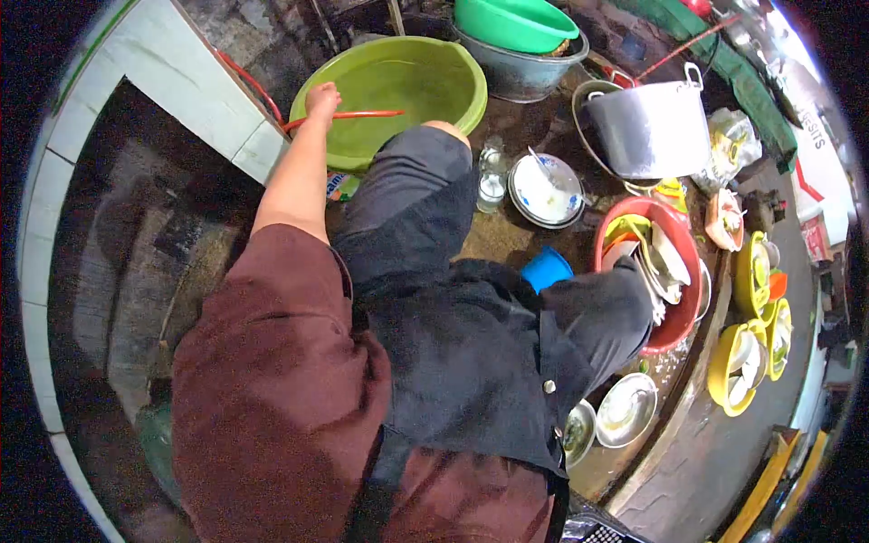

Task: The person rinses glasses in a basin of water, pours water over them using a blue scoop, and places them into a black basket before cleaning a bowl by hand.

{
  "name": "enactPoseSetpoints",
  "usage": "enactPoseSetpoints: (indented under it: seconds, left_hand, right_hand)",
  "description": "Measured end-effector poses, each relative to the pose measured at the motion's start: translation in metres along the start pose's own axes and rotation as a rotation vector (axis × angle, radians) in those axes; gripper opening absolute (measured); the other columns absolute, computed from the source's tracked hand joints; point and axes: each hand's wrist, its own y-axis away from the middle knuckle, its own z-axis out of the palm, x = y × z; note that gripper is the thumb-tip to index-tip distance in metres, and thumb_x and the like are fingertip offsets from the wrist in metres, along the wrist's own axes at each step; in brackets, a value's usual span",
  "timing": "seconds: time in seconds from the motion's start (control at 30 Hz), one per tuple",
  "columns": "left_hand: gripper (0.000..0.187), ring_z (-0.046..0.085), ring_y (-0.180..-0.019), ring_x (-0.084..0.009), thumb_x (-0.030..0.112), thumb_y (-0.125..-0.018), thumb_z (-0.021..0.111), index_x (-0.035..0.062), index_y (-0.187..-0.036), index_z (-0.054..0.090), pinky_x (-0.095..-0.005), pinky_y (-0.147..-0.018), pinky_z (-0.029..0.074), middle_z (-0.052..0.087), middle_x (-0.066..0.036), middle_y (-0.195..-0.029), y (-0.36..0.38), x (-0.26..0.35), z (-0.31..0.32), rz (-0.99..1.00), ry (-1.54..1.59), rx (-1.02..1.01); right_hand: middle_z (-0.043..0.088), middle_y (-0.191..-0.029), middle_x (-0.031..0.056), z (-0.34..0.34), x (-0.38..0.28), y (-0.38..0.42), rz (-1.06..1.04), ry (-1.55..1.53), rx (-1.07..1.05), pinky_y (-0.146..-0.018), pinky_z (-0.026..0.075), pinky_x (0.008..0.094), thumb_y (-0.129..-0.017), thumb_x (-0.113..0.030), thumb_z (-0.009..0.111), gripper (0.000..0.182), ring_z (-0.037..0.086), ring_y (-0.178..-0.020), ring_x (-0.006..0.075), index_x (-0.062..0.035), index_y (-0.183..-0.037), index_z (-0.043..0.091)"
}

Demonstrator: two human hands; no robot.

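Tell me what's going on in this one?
A person crouches on a wet floor among dishes. Their left hand reaches to the rim of a green basin and holds an orange hose lying across it. The right hand is out of view. Nearby sit a red tub stacked with dishes, a steel pot, a blue cup and a plate.

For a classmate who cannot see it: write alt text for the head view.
A person's left hand holds a thin red hose over a large green basin. Around their knees sit a steel pot and a red basin of dishes.
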Motion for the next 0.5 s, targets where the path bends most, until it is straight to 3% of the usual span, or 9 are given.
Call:
enactPoseSetpoints:
  seconds: [0.03,0.1,0.27,0.33,0.37,0.4,0.43,0.5]
  left_hand:
    - [0.031,0.059,-0.081,-0.0245,0.025,-0.082,0.049,0.0058,-0.106,0.052,-0.0347,-0.068,0.047,0.06,-0.011,-0.083,-0.014,-0.009,0.002,-0.009,0.014,0.006]
    - [0.025,0.059,-0.075,-0.0288,0.028,-0.079,0.046,0.009,-0.084,0.062,-0.0375,-0.069,0.047,0.062,-0.016,-0.08,-0.042,-0.025,0.007,0.403,-0.533,0.164]
    - [0.026,0.058,-0.08,-0.0331,0.028,-0.078,0.045,0.0093,-0.083,0.062,-0.0408,-0.073,0.045,0.06,-0.017,-0.086,-0.094,-0.059,0.034,0.361,-0.564,0.109]
    - [0.025,0.057,-0.081,-0.0336,0.027,-0.078,0.046,0.0092,-0.084,0.062,-0.0408,-0.074,0.045,0.06,-0.018,-0.085,-0.109,-0.071,0.051,0.321,-0.732,-0.025]
    - [0.025,0.057,-0.081,-0.0336,0.027,-0.078,0.046,0.0092,-0.084,0.062,-0.0408,-0.074,0.045,0.06,-0.018,-0.085,-0.115,-0.076,0.061,0.312,-0.721,-0.029]
    - [0.025,0.057,-0.085,-0.0335,0.025,-0.077,0.046,0.009,-0.089,0.062,-0.0397,-0.077,0.044,0.059,-0.019,-0.09,-0.117,-0.082,0.072,0.282,-0.736,-0.143]
    - [0.026,0.056,-0.09,-0.0334,0.023,-0.077,0.047,0.0088,-0.093,0.061,-0.0386,-0.08,0.044,0.058,-0.02,-0.094,-0.12,-0.088,0.084,0.25,-0.748,-0.258]
    - [0.035,0.049,-0.105,-0.0318,0.022,-0.076,0.05,0.008,-0.108,0.055,-0.0373,-0.09,0.038,0.048,-0.02,-0.115,-0.127,-0.119,0.12,0.185,-0.876,-0.304]
  right_hand:
    - [0.052,-0.11,0.0172,-0.016,-0.012,-0.007,-0.018,-0.032,0.057,-0.081,0.044,0.0388,-0.082,-0.023,0.048,0.039,0.052,-0.096,0.0293,0.0027,-0.112,0.046]
    - [0.051,-0.11,0.0172,-0.052,-0.043,-0.022,-0.079,-0.105,0.178,-0.081,0.044,0.0386,-0.083,-0.022,0.048,0.039,0.052,-0.096,0.0292,0.0029,-0.112,0.046]
    - [0.051,-0.111,0.0173,-0.142,-0.183,-0.05,-0.391,-0.406,0.328,-0.081,0.044,0.0379,-0.083,-0.02,0.048,0.038,0.052,-0.096,0.0289,0.0036,-0.113,0.046]
    - [0.051,-0.111,0.0173,-0.169,-0.266,-0.061,-0.589,-0.577,0.231,-0.081,0.044,0.0377,-0.083,-0.019,0.047,0.038,0.052,-0.096,0.0288,0.0039,-0.113,0.045]
    - [0.048,-0.115,0.0159,-0.205,-0.341,-0.022,-0.738,-0.763,0.163,-0.083,0.043,0.0355,-0.081,-0.014,0.05,0.039,0.051,-0.096,0.0262,0.0041,-0.115,0.043]
    - [0.047,-0.116,0.0144,-0.2,-0.385,-0.02,-0.79,-0.966,0.067,-0.085,0.041,0.0346,-0.081,-0.009,0.05,0.039,0.05,-0.097,0.0254,0.0031,-0.117,0.041]
    - [0.047,-0.117,0.0142,-0.22,-0.447,0.009,-0.791,-0.97,-0.02,-0.086,0.04,0.0337,-0.081,-0.012,0.049,0.041,0.05,-0.099,0.0237,0.0043,-0.117,0.041]
    - [0.047,-0.117,0.0112,-0.235,-0.545,0.053,-1.16,-0.834,-0.023,-0.085,0.04,0.031,-0.08,-0.002,0.047,0.038,0.049,-0.101,0.0212,-0.0007,-0.117,0.043]
